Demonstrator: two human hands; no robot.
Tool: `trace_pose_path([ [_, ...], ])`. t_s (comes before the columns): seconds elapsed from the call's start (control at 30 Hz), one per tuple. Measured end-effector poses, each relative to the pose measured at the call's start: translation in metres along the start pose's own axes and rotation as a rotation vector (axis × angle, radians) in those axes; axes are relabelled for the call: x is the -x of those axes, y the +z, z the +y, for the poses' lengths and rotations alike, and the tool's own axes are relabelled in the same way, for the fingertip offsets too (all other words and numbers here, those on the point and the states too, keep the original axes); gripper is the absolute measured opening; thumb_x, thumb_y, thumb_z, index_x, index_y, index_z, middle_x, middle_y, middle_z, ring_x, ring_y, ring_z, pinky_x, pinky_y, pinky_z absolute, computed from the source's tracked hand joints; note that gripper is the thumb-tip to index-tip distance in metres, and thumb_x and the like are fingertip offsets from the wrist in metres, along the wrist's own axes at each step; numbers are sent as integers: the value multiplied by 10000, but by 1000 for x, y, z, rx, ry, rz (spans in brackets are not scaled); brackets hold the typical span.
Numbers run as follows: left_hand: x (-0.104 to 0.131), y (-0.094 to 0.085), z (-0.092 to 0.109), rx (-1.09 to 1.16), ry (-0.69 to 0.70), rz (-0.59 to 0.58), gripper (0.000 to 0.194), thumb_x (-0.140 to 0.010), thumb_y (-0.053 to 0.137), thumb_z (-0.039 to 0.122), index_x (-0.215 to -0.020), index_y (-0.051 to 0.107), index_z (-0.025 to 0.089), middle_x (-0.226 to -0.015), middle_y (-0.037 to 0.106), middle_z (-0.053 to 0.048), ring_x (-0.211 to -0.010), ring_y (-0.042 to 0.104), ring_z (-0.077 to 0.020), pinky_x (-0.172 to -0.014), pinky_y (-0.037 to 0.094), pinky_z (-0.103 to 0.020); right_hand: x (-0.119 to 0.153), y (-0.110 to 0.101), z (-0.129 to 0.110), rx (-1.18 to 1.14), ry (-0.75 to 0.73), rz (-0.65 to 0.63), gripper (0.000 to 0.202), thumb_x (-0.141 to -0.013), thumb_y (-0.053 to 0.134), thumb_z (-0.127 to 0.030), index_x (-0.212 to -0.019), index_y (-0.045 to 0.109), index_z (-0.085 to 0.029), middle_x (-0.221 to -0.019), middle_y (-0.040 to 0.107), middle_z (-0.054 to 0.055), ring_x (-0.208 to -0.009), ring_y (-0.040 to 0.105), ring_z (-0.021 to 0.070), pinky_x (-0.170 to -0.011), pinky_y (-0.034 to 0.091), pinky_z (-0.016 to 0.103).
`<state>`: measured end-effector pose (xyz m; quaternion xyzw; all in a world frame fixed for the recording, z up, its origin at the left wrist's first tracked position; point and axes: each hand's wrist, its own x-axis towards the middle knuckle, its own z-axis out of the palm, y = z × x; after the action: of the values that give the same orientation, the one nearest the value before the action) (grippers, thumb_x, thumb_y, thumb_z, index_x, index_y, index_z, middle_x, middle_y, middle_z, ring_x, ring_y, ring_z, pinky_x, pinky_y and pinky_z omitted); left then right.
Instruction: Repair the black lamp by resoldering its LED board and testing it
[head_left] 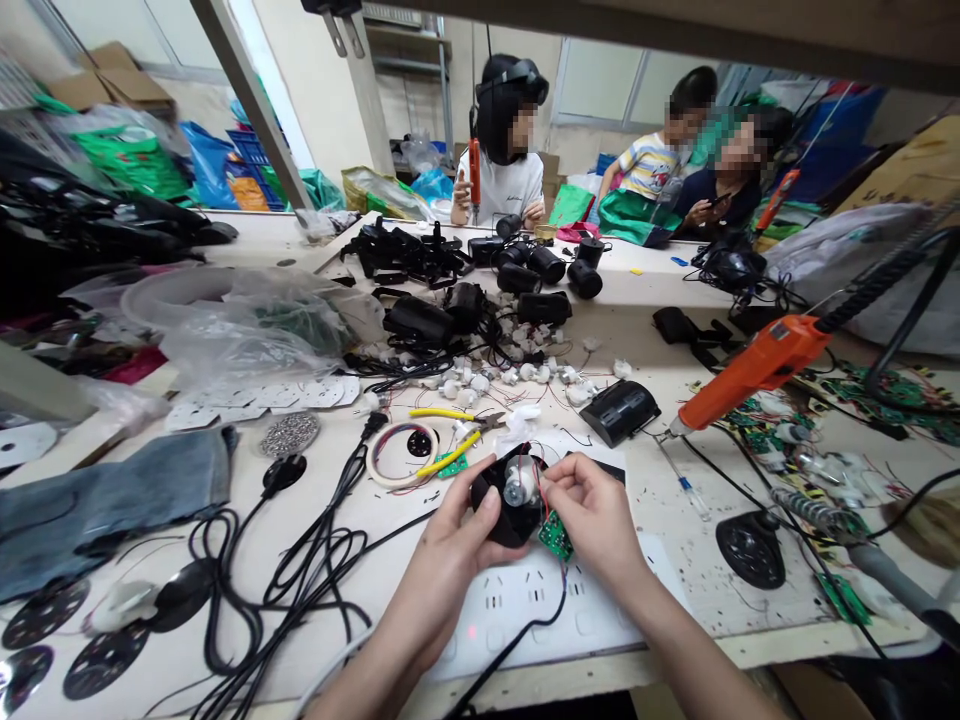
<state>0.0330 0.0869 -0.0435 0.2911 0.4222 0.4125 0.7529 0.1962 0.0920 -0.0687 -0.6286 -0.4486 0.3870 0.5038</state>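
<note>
From your head camera, your left hand (450,545) cradles a round black housing (504,505) from below, thumb laid along its rim, so that grip is closed around it. A small silver motor (517,482) sits in the middle of the housing. Your right hand (592,515) meets it from the other side, fingertips pinched together on thin wires at the housing's edge, with a small green circuit board (556,538) hanging just under that hand. You hold all of this just above a white power strip (525,610) lying on the table (675,500), and a black cable (517,640) runs across the strip towards you.

Just beyond your hands lie yellow-handled pliers (450,435) and a roll of tape (397,455). To your right an orange power screwdriver (757,365) hangs on a coiled cord, its tip near a black box (619,410). A black speaker grille (750,548) lies flat further right. Loose black cords (300,570) sprawl on your left beside a folded grey cloth (112,500). Across the table three other people sit. No brand or writing can be read anywhere.
</note>
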Motion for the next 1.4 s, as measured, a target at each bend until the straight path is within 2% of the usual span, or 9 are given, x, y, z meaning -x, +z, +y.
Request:
trace_pose_path([
  [0.27, -4, 0, -5, -39, 15, 22, 592, -795, 738, 412, -1324, 523, 255, -1341, 567, -98, -1072, 640, -284, -757, 616, -359, -4, -9, 1, -160, 83, -124, 272, -610, 732, -419, -667, 641, -169, -609, 621, 21, -529, 509, 139, -499, 394, 236],
  [0.47, -5, 3, -7, -74, 34, 59, 655, -734, 776, 457, -1309, 541, 245, -1328, 546, -104, -1057, 637, -295, -711, 626, -356, -3, -11, 5, -233, 91, -133, 326, -587, 825, -431, -659, 658, -161, -631, 637, 17, -549, 532, 128, -530, 412, 229],
  [0.67, -4, 4, -6, -85, 36, 60, 624, -761, 754, 429, -1312, 530, 239, -1307, 536, -105, -1022, 644, -277, -691, 625, -338, -2, -12, 7, -254, 79, -141, 400, -582, 873, -494, -671, 671, -160, -647, 643, 22, -563, 560, 133, -533, 450, 227],
  [0.87, -3, 6, -5, -30, 12, 83, 627, -735, 781, 414, -1285, 540, 236, -1271, 549, -103, -982, 652, -261, -684, 628, -350, -2, -13, 6, -235, 49, -143, 360, -621, 855, -482, -694, 690, -170, -694, 667, 32, -628, 608, 162, -595, 504, 256],
  [1.13, -10, 13, -2, 5, 25, 103, 571, -700, 811, 418, -1166, 558, 204, -1134, 599, -85, -925, 634, -233, -632, 633, -339, -8, -10, 4, -202, 14, -130, 310, -641, 816, -442, -662, 663, -174, -683, 669, 27, -611, 590, 162, -580, 481, 258],
  [1.4, -6, 14, 0, -49, 30, 56, 492, -750, 772, 402, -1148, 543, 226, -1156, 595, -64, -913, 645, -207, -653, 626, -315, -5, -8, 6, -169, -30, -140, 330, -694, 770, -474, -669, 626, -177, -670, 635, 13, -600, 559, 154, -564, 456, 246],
])
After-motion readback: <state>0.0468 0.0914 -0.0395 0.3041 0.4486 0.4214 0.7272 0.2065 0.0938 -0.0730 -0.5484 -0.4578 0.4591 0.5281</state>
